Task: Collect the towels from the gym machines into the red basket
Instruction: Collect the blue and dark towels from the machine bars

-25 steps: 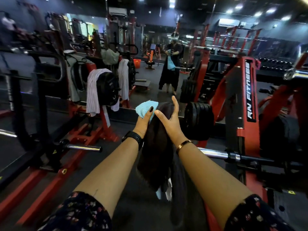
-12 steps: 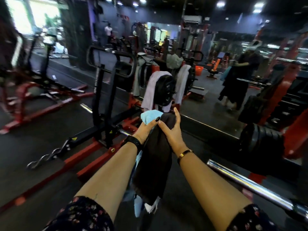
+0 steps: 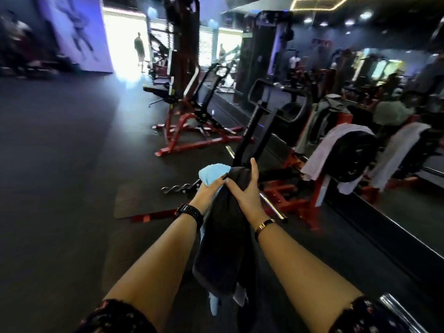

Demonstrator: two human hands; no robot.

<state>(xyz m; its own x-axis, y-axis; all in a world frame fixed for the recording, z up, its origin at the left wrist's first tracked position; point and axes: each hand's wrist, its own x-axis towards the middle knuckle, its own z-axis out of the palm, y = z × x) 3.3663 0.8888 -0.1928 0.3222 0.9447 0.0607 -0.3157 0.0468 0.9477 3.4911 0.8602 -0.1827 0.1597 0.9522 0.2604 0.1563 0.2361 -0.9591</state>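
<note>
I hold a bundle of towels in front of me with both hands. My left hand grips a light blue towel at its top. My right hand lies closed over a dark brown towel that hangs down between my forearms. A white corner shows under the bundle's lower end. A pale striped towel is draped over a weight plate on the red machine at the right. A grey towel lies on the machine behind it. No red basket is in view.
A mirror wall runs along the right, doubling the machines and towels. Red-framed machines stand ahead. A curl bar lies on the dark floor near my hands. A chrome bar end sticks in at bottom right. People stand far off.
My view has swung to the left, away from the mirror. The striped towel on the plate has slid from the middle to the right. My hands keep the same hold on the bundle.
</note>
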